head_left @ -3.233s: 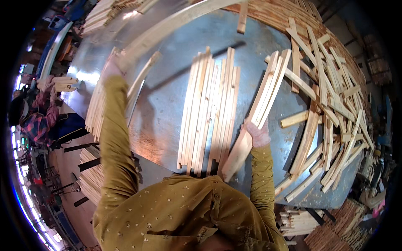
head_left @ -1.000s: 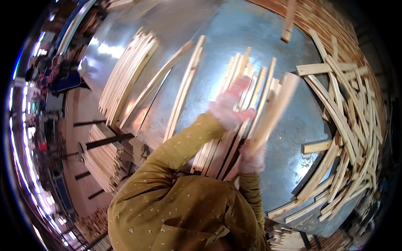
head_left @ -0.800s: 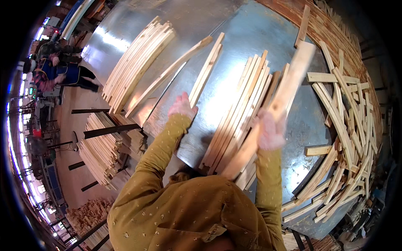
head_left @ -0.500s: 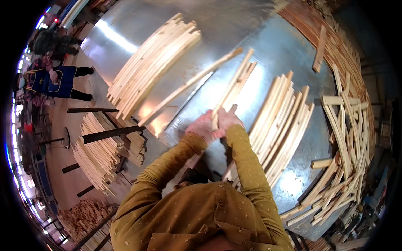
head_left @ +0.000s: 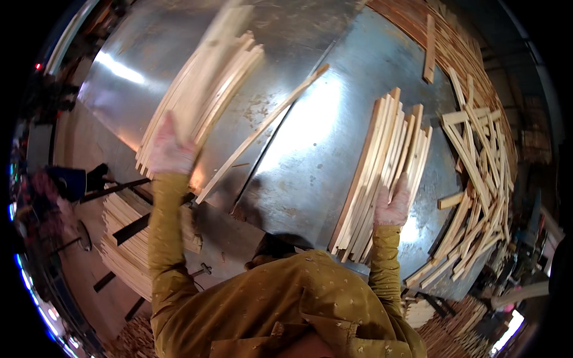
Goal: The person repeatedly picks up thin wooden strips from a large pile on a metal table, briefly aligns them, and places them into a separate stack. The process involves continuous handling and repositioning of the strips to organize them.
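At the left, my left hand (head_left: 172, 152) is closed on wooden strips (head_left: 209, 74), which are smeared by motion; I cannot tell how many. They lie over or just above a row of pale wooden strips (head_left: 236, 80) on the metal table (head_left: 310, 161). On the right, my right hand (head_left: 393, 206) rests on a second bundle of wooden strips (head_left: 364, 179), its fingers stretched and apart along them near their lower ends. Between the two bundles, a single long strip (head_left: 262, 132) lies slantwise across the table.
A tangled heap of strips (head_left: 477, 161) covers the table's right side, beside a brown wooden stack (head_left: 406, 21) with a loose board (head_left: 430, 51). Below the left edge, more strips (head_left: 122, 238) sit among dark metal bars (head_left: 132, 228). A person in a blue apron (head_left: 68, 182) stands far left.
My hands have parted. The left carried wooden strips from the middle to the left bundle; the right moved to the right bundle. My view has shifted, and the person at left appears lower.
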A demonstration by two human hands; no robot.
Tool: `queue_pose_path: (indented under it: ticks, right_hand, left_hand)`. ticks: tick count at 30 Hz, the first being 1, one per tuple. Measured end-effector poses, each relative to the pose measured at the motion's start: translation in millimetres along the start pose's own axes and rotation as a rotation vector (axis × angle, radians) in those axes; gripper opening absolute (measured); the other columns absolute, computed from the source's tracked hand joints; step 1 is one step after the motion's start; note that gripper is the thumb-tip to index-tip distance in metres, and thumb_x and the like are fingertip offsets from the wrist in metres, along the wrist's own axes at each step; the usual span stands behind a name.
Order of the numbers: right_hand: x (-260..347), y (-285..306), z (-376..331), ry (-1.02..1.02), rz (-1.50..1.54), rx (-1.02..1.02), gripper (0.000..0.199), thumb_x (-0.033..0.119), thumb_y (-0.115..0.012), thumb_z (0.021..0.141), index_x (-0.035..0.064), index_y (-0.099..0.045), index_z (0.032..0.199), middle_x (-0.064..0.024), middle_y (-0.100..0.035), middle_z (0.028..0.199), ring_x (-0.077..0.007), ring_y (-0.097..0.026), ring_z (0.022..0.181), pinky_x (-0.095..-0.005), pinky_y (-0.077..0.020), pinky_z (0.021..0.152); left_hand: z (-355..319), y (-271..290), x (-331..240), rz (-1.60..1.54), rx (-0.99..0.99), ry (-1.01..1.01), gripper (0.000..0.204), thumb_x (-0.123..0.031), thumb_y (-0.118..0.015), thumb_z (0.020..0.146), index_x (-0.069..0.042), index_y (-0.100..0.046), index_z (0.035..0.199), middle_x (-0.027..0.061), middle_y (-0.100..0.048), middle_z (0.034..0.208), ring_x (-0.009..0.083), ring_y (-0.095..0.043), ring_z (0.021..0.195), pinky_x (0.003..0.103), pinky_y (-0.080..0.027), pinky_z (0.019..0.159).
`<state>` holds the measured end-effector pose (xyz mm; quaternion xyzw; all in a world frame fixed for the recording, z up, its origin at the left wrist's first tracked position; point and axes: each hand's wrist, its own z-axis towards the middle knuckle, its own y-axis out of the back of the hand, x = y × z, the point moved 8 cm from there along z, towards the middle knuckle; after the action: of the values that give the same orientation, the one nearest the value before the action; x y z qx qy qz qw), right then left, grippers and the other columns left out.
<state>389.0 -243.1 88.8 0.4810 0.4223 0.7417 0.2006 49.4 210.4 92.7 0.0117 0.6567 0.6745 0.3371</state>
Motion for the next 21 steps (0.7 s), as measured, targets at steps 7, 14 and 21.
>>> queue_pose_path:
  ticks: [7,14,21]
  right_hand:
    - [-254.2,42.0,-61.3,-0.852,-0.265,0.178,0.076,0.058,-0.043,0.098,-0.0007,-0.041,0.147,-0.0251,-0.049,0.144,-0.0399,-0.044,0.136,-0.0407,-0.0361,0.113]
    - [-183.7,8.0,-48.4,-0.499,-0.179,0.021,0.055,0.042,-0.067,0.09,0.0016,-0.061,0.126,-0.021,-0.065,0.118,-0.035,-0.062,0.109,-0.0407,-0.0475,0.095]
    - [-83.0,-24.0,-32.1,-0.382,0.064,0.292,0.069,0.047,-0.074,0.082,-0.0049,-0.056,0.123,-0.0264,-0.059,0.121,-0.04,-0.055,0.115,-0.0483,-0.0439,0.1]
  left_hand:
    - [52.6,-26.3,77.0,0.349,0.222,0.208,0.081,-0.033,-0.065,0.085,-0.003,-0.031,0.152,0.0254,-0.045,0.146,0.0372,-0.046,0.134,0.043,-0.038,0.111]
    - [-54.3,-145.0,-109.8,0.267,0.596,-0.095,0.071,-0.044,-0.063,0.089,-0.009,-0.04,0.147,0.0241,-0.055,0.136,0.0379,-0.053,0.126,0.046,-0.044,0.106]
    - [-45.4,-91.3,-74.4,0.041,0.41,0.232,0.058,-0.033,-0.069,0.09,-0.005,-0.052,0.137,0.0198,-0.065,0.124,0.032,-0.062,0.114,0.039,-0.049,0.096]
